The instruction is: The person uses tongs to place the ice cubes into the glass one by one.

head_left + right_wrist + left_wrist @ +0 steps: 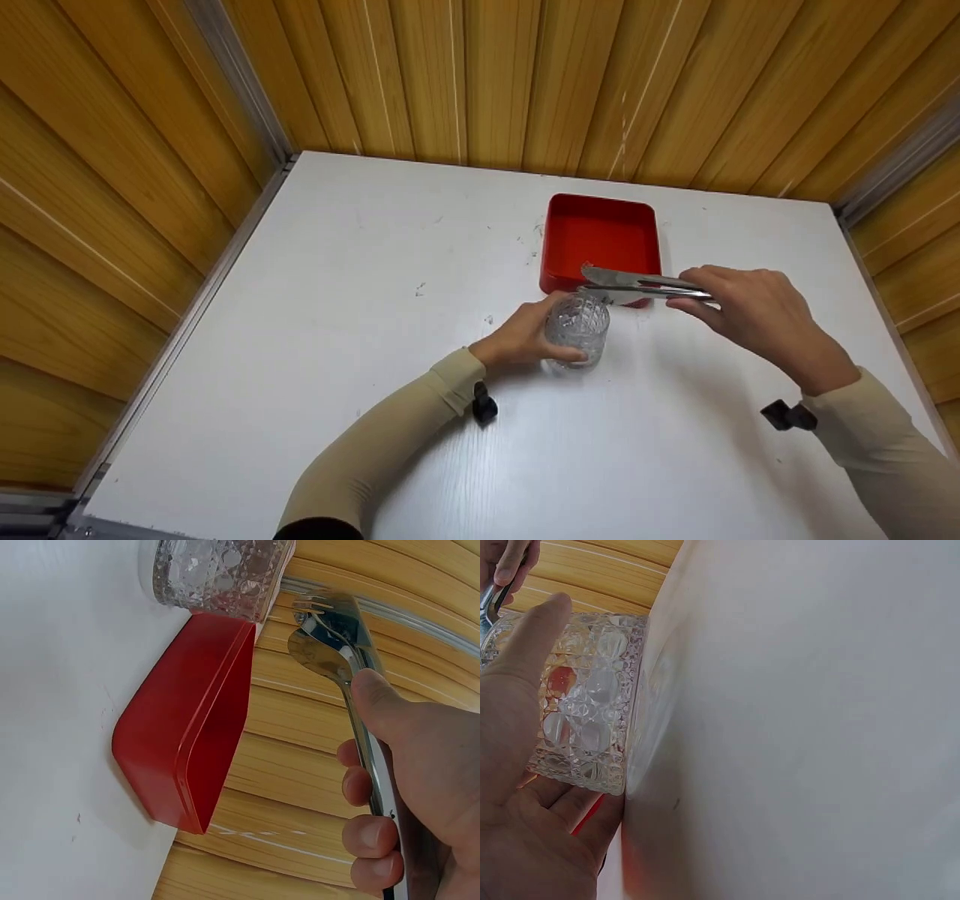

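Observation:
My left hand (525,334) curls around a clear, pattern-cut glass (589,334), which stands upright on the white table. In the left wrist view the thumb lies across the cut wall of the glass (596,697), with fingers on its other side. My right hand (757,311) grips a bunch of metal cutlery by the handles. The right wrist view shows a spoon (319,656), a fork (322,606) and a knife blade (365,630) together. Their heads point left, above the table, close to the rim of the glass but apart from it.
An open red square box (553,279) sits just behind the glass on the white table (390,247); its near right corner is partly covered by the cutlery. Wood-patterned walls (495,82) rise at the back and sides, with metal frame edges at the corners.

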A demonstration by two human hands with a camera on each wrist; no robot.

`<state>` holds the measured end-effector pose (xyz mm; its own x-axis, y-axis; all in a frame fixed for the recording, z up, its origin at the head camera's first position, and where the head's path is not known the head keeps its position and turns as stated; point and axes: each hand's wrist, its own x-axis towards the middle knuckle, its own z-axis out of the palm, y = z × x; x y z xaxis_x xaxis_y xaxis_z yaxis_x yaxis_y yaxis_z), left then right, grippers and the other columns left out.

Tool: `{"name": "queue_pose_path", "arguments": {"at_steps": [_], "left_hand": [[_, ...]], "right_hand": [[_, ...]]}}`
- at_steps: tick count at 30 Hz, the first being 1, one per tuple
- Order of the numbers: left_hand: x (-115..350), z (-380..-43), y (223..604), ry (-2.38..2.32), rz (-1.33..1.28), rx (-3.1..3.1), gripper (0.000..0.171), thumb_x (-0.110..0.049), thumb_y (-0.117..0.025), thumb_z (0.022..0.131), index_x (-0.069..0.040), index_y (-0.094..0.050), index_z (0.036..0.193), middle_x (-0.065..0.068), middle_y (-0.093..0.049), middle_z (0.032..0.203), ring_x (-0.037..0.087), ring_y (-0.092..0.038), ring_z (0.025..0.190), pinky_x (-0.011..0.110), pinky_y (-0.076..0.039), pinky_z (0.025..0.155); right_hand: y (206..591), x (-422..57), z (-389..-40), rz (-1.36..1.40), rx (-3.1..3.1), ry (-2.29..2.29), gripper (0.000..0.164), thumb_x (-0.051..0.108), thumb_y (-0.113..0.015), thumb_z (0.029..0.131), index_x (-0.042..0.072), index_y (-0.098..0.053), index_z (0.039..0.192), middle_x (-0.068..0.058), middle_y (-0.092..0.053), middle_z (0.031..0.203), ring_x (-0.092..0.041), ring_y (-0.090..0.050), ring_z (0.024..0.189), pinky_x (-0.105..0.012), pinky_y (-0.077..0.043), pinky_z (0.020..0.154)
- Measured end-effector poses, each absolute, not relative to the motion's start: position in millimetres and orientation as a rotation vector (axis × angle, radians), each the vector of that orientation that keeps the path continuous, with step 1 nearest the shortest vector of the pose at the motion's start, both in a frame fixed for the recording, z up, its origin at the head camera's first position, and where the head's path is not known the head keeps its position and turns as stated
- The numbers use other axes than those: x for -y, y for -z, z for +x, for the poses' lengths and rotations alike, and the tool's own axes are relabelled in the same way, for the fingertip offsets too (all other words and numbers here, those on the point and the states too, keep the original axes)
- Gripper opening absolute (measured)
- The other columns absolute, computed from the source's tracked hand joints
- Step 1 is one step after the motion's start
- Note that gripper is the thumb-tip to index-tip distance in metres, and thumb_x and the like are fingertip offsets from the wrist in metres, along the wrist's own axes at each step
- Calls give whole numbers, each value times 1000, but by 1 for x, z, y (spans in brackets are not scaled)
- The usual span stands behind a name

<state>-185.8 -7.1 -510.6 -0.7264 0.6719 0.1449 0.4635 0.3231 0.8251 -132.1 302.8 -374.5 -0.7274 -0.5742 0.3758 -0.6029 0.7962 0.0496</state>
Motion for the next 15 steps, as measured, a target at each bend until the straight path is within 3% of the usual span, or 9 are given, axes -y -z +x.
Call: {"name": "queue_pose_path", "arguments": {"at_steps": [4, 15], "left_hand": [[7, -185, 509, -1368, 1015, -2354, 85, -40, -89, 80, -19, -43, 148, 0, -65, 129, 9, -60, 114, 24, -49, 99], [5, -185, 511, -1378, 990, -2347, 83, -39, -90, 79, -23, -44, 147, -1, -66, 127, 9, -60, 112, 24, -50, 97]], "right_hand": [[367, -302, -145, 838, 2674, -50, 26, 30, -84, 86, 15, -71, 103, 3, -70, 77, -8, -38, 48, -25, -30, 43], [362, -299, -177, 763, 2826, -13, 21, 27, -82, 89, 17, -75, 107, 4, -66, 74, -12, -45, 53, -29, -34, 46]]}}
